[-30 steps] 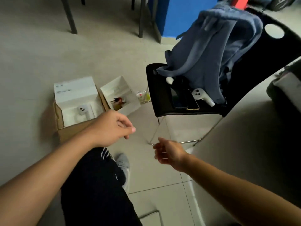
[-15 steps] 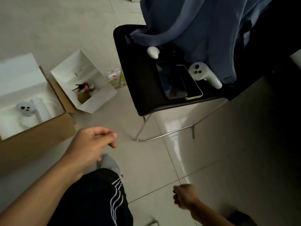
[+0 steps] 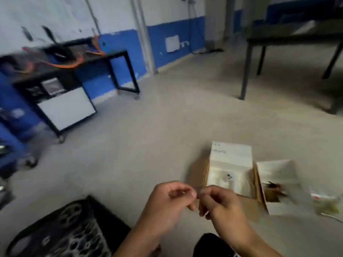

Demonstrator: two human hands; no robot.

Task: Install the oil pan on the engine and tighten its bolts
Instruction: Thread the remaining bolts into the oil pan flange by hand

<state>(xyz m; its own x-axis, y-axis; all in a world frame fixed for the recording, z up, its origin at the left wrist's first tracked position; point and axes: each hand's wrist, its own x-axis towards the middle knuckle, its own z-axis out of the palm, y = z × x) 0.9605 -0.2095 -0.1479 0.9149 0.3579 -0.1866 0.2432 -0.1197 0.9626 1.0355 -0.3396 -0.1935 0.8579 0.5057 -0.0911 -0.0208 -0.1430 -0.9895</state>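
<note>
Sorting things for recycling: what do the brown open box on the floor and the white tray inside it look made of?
Brown open box: likely cardboard, matte tan with folded flaps. White tray inside: perhaps moulded foam or pulp, matte, with a shaped recess; blur leaves it open.

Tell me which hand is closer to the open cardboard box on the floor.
Right. The right hand overlaps the near left corner of the cardboard box; the left hand is farther left, beside the right one.
</note>
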